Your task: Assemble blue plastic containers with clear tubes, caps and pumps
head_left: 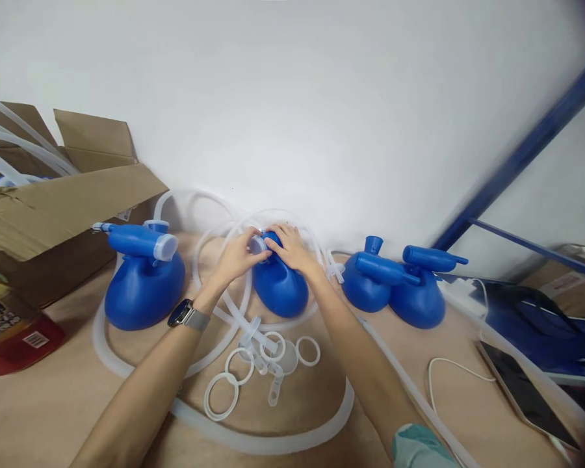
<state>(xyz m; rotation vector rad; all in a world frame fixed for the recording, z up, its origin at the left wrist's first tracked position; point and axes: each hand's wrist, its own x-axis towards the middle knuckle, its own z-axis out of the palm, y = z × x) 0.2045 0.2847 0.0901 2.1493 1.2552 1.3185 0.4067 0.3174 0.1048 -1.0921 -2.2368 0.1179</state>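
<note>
A blue plastic vessel (279,289) stands in the middle of the tan table top, close to the white wall. My left hand (236,255), with a watch on its wrist, pinches a small clear cap (257,244) at the vessel's top. My right hand (290,248) lies curled over the vessel's top from the right, its fingers meeting the left hand at the cap. Clear tubing (214,224) loops around and behind the vessel.
Another blue vessel (143,279) with a spout stands at left, two more (394,286) at right. White rings (221,395) and small fittings lie in front. An open cardboard box (53,214) holds tubes at left. A phone (521,390), a cable and a blue shelf frame (521,153) are at right.
</note>
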